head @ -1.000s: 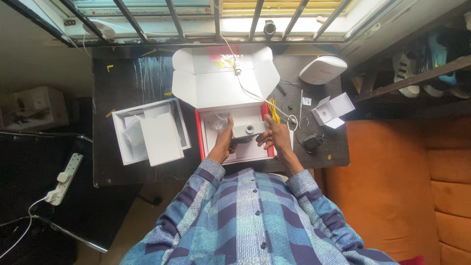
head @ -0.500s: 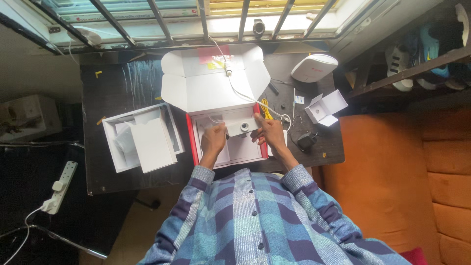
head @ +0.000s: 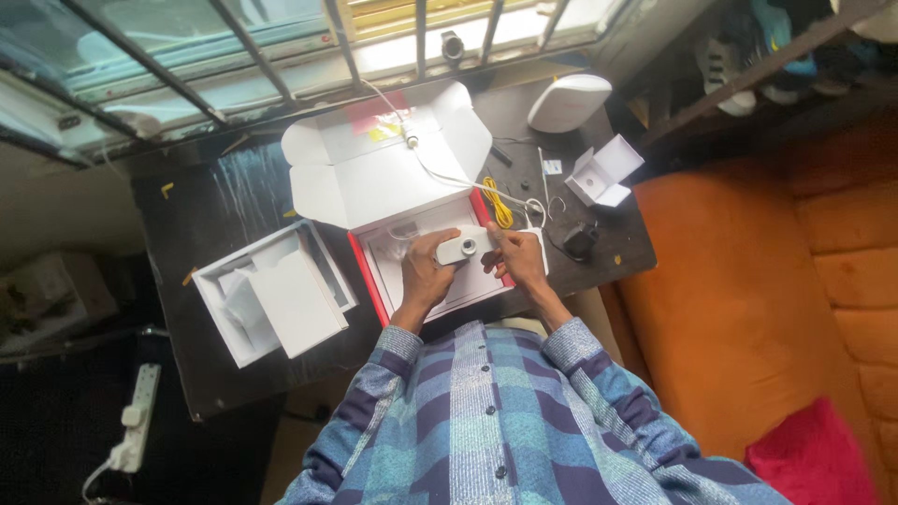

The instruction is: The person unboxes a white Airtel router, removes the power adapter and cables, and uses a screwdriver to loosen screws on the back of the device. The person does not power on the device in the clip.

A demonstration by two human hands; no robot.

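Small white rounded plastic camera unit with round lens held over open red-edged white cardboard box on dark table. Left hand fingers wrapped around left end; right hand fingers pinching right end.

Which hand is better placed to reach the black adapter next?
Right. The right hand lies nearest the black adapter and only touches the white camera, which the left hand grips.

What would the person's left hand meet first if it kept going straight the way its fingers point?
The left hand already grips the small white camera. Beyond it, probably the open box's white lid flap, though depth is unclear from above.
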